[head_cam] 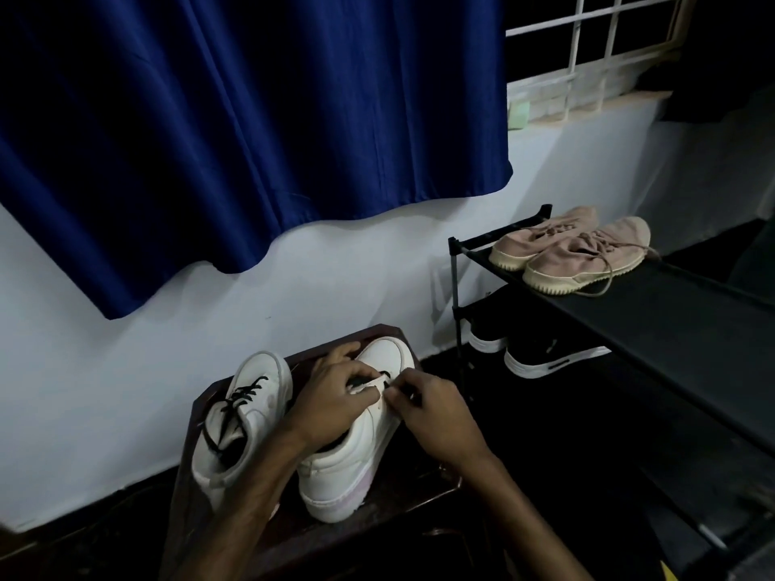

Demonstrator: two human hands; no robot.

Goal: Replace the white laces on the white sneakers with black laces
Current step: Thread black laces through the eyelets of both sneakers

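1. Right hand (427,408) pinches thumb and forefinger together on the eyelet edge of the right white sneaker (356,467); whether a lace end sits in that pinch is unclear.
2. Left hand (335,390) curls its fingers over that sneaker's tongue, with a black lace (361,381) showing beneath them.
3. Just beside it on the dark wooden stool (379,331) stands the left white sneaker (256,417), already laced in black.
4. Pink sneakers (574,249) sit well apart on a black shoe rack (671,312).

Six shoes, two hands
Two white sneakers (256,396) on one bench (390,496) at 6 o'clock; two pink sneakers (587,257) and two black shoes (545,354) on one rack (671,312) at 3 o'clock; left hand (331,392), right hand (432,413).
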